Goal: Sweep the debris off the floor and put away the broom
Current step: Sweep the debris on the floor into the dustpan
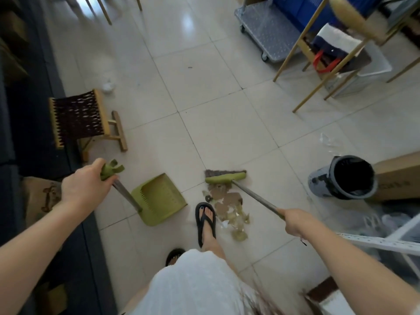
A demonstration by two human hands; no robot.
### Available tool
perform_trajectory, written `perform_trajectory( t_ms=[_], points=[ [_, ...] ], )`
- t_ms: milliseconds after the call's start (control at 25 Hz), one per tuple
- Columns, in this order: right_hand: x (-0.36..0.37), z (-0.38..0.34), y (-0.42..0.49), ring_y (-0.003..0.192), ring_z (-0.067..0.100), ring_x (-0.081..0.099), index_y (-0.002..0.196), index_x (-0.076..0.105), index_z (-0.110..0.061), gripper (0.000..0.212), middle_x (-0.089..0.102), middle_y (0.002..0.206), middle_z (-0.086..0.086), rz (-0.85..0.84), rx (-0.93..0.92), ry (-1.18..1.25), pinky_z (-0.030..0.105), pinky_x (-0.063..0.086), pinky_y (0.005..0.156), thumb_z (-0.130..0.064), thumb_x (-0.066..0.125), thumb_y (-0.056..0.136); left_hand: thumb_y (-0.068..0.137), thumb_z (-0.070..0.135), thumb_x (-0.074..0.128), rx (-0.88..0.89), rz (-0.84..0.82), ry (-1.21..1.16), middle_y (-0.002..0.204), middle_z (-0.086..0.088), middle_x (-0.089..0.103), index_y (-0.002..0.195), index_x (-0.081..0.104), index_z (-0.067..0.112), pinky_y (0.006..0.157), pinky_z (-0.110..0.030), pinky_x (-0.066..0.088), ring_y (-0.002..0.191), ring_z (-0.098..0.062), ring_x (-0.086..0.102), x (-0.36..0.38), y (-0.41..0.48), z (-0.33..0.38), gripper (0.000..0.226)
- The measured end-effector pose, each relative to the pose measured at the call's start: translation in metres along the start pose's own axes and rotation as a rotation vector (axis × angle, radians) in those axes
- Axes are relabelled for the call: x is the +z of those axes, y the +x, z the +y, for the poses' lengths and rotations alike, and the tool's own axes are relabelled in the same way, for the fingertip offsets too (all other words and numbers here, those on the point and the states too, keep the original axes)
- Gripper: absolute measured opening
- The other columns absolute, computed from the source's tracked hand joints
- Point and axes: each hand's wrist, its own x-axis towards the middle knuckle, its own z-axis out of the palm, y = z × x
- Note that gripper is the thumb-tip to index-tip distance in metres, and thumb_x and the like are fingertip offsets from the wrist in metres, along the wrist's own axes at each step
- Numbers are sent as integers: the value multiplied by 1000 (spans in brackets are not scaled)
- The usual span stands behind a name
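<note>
Left hand: the left hand [84, 185] has its fingers curled tight around the green grip at the top of the dustpan's metal handle.
Dustpan: the green long-handled dustpan [159, 198] sits on the tiled floor [204, 71], its open mouth facing away from the person, just left of the black flip-flop [205, 220].
Right hand: the right hand [295, 222] is clamped around the upper end of the broom's metal shaft.
Broom: the broom [256, 198] slants down and forward, and its green head [225, 177] rests bristles-down on the floor.
Debris: the debris [229, 205], torn brown and pale scraps, lies in 1 heap between the broom head and the person, beside the sandalled foot.
Bin: a grey bin [350, 178] with a black liner stands to the right, against a cardboard box [395, 176].
Stool: a woven folding stool [79, 117] stands to the left, beyond the dustpan.
</note>
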Motion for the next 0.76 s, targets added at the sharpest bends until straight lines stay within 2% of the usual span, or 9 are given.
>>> perform_trajectory(
  t_ms=[120,160,240,280,360,440,560,680,760],
  points=[
    [31,3,-23,59,19,58,147,33,-35,74,63,85,7,-11,65,257,26,52,54,2,33,83,88,35,60,32,25,-22,76,-8,59,91,50,13,59,-40,47,67,-29,55,2,-20,-18,25],
    [46,1,-34,49,18,53,146,35,-31,72,62,73,8,-14,81,402,23,47,44,4,35,83,88,36,60,50,30,-31,76,-8,60,90,49,13,60,-41,49,67,-30,56,2,-28,-24,25],
    [74,-6,-54,37,16,45,145,39,-23,69,59,56,9,-33,114,689,18,37,36,8,42,84,88,38,59,91,35,-36,77,-9,61,89,48,15,62,-44,51,69,-32,59,4,-41,-37,26],
    [86,-8,-64,35,17,43,144,40,-20,67,58,54,10,-37,129,802,18,36,36,10,45,84,89,39,59,108,30,-29,78,-10,61,89,47,15,63,-44,51,70,-33,60,5,-48,-41,27],
    [101,-6,-80,40,19,42,138,43,-17,60,55,64,15,-35,181,930,19,36,37,10,47,84,89,40,58,153,13,-6,79,-10,62,89,47,15,64,-45,51,71,-33,61,7,-59,-47,27],
    [112,0,-89,41,18,42,122,46,-21,47,53,70,16,-64,253,977,17,35,35,10,45,86,88,40,58,177,5,2,81,-10,64,91,48,15,64,-45,52,72,-33,62,8,-64,-51,28],
    [124,1,-103,22,11,38,87,48,-6,15,46,40,10,-221,410,1082,11,33,30,5,39,91,88,39,60,190,-9,15,83,-11,65,91,49,14,62,-42,50,73,-34,62,15,-71,-51,27],
    [138,2,-97,15,11,35,51,46,-1,44,37,25,3,-373,459,1217,8,28,26,-4,36,93,88,36,60,205,-33,53,84,-13,64,89,49,12,60,-38,46,74,-34,61,28,-77,-43,26],
    [142,-4,-93,14,11,36,44,45,-3,47,38,24,2,-440,473,1302,7,28,25,-5,36,90,88,35,60,206,-36,78,85,-15,64,89,47,11,60,-38,43,77,-35,61,34,-78,-37,27]
  ],
)
